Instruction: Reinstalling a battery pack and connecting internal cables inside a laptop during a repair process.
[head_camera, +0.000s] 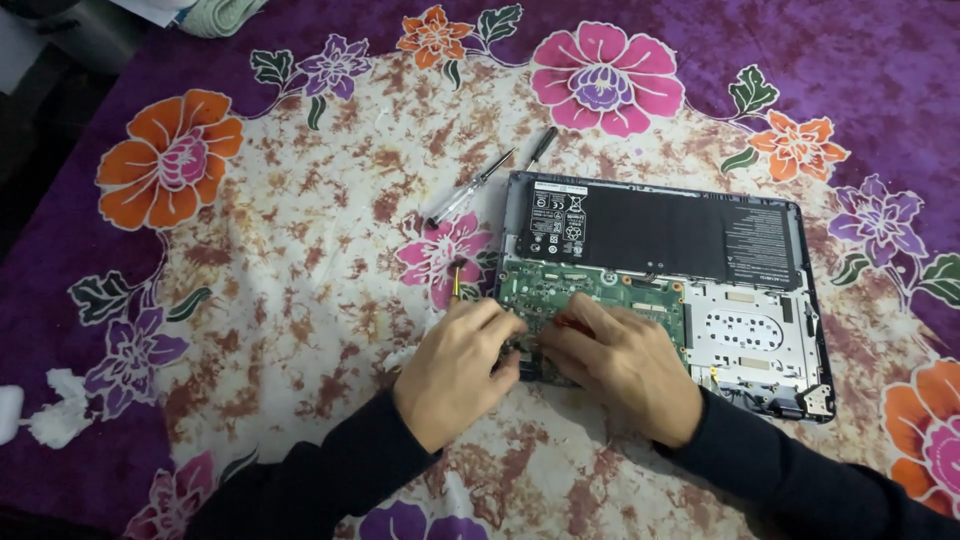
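Two hands worked at the near-left corner of an opened laptop (660, 290) lying on a flowered cloth (300, 260). The left hand (455, 365) and right hand (620, 365) had fingers curled onto the green circuit board (600, 290); whether they gripped anything I cannot tell. The back cover was already off, the battery (650, 232) still seated. A screwdriver (470, 188) lay apart.

Both forearms, in dark sleeves, come in from the near edge and angle toward each other. The left hand (455, 370) lies knuckles up, its fingers curled under and pointing right. The right hand (622, 365) lies just beside it, back up, its fingers bent and pointing left, the fingertips of both hands nearly meeting
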